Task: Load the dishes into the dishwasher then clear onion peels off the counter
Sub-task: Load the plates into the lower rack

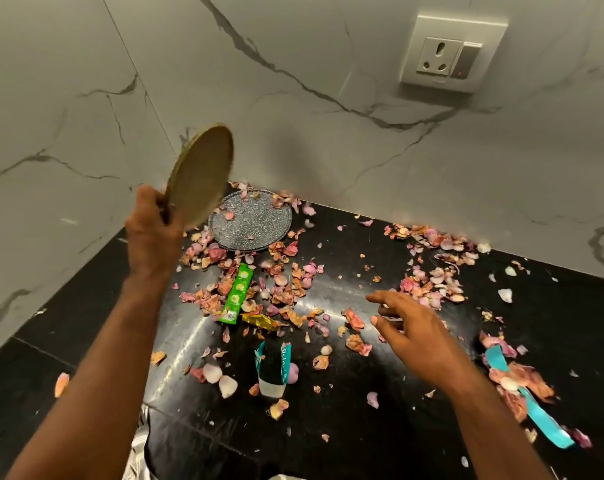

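While both forearms extend from the lower edge of the view over the glossy black stone counter (380, 427), the nearest items are two torn turquoise wrapper strips: one curled upright with a white band (273, 370) near the centre, and one lying flat (539, 415) at the right among peel fragments. Beyond these, the right hand (411, 327) hovers above the counter with its fingers spread apart and relaxed, holding nothing; whether the fingertips touch the surface cannot be told. Pink and tan papery onion peels (286, 292) lie scattered over most of the counter, densest in the centre and in a second cluster along the right wall. A flat green sachet (236, 294) and a crumpled gold foil wrapper (260, 321) lie among the central peels, just beside each other. Farther back, the left hand (151, 230) is raised above the counter, its fingers clamped on the lower rim of a round tan plate (200, 174), which is held tilted on edge and clear of the surface. Behind it, a round speckled grey plate (250, 220) lies flat on the counter near the back corner, with a few peels on it. Farthest, a white socket-and-switch plate (453, 51) is mounted on the white veined marble wall (311, 133).
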The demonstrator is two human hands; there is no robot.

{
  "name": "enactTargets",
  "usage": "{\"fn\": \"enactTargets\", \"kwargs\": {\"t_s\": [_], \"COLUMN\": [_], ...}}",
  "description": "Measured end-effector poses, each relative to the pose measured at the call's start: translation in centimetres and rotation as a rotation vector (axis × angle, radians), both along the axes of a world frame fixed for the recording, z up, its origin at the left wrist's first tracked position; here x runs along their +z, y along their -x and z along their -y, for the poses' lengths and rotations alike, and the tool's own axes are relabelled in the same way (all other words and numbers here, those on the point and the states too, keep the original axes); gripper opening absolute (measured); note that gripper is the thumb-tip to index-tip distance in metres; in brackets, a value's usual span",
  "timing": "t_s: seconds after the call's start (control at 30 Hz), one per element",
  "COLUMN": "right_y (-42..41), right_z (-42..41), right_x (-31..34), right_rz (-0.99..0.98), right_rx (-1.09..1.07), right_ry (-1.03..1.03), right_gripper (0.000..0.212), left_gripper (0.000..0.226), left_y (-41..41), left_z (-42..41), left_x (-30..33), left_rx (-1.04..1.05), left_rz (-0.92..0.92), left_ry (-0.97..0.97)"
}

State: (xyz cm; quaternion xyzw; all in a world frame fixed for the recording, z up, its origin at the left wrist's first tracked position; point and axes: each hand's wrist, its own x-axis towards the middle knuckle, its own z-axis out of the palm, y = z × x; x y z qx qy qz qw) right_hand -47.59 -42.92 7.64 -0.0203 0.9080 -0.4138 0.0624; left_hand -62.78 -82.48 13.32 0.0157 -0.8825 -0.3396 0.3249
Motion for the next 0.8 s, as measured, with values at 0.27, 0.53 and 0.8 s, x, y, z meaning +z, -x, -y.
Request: {"fn": "enactTargets", "kwargs": {"t_s": [0.27, 0.53, 0.8], "right_y": [1.4, 1.0, 0.6], "right_z": [1.1, 0.0, -0.4], "right_x": [0.6, 0.0, 0.3], "right_rz": [0.199, 0.065, 0.005], "right_rx": [-0.335, -0.596, -0.614], "right_ry": [0.514, 0.764, 0.75], "right_gripper": [0.079, 0.014, 0.019], "left_gripper": [0.015, 0.022, 0.023], "left_y": [-6.7, -2.3, 6.3], "left_z": [-11.4, -12.0, -6.9], "left_x": [-3.9, -7.0, -9.0], "left_rx": [-0.381, -0.363, 0.224], "left_rz": [0.658, 0.894, 0.777], "left_ry": [-1.199, -1.034, -1.017]}}
